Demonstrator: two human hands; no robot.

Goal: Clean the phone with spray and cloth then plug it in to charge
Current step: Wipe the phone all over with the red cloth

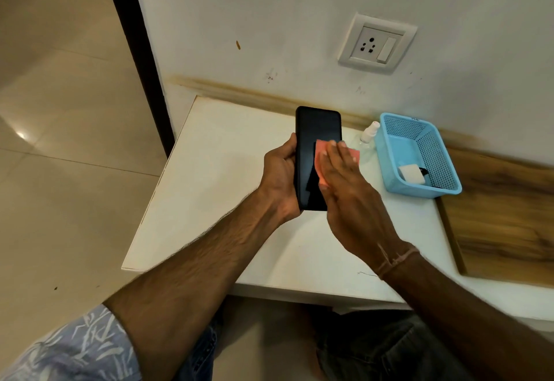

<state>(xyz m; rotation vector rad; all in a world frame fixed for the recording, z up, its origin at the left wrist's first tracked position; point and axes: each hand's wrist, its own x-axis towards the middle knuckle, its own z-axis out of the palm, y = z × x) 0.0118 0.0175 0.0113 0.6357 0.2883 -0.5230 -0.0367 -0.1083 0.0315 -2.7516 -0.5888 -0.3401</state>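
**Now the cloth lies on the phone screen**

The phone [311,147] is held in the air above the white worktop [215,171], not resting on it. Its long axis runs away from the person toward the wall. The upper short end points at the wall and the lower end points back to the person. The dark screen faces up to the camera.

The left hand [280,177] grasps the phone from its left side, with the palm and thumb around the lower half of the edge. The right hand [347,189] is flat, its fingers straight. It presses a pink cloth [321,153] on the right part of the screen.

Just behind the right hand a small spray bottle [368,135] stands on the worktop, beside a blue basket [419,192]. In the basket lies a white charger block [411,174]. A wall socket [376,43] is above, well apart from the phone.
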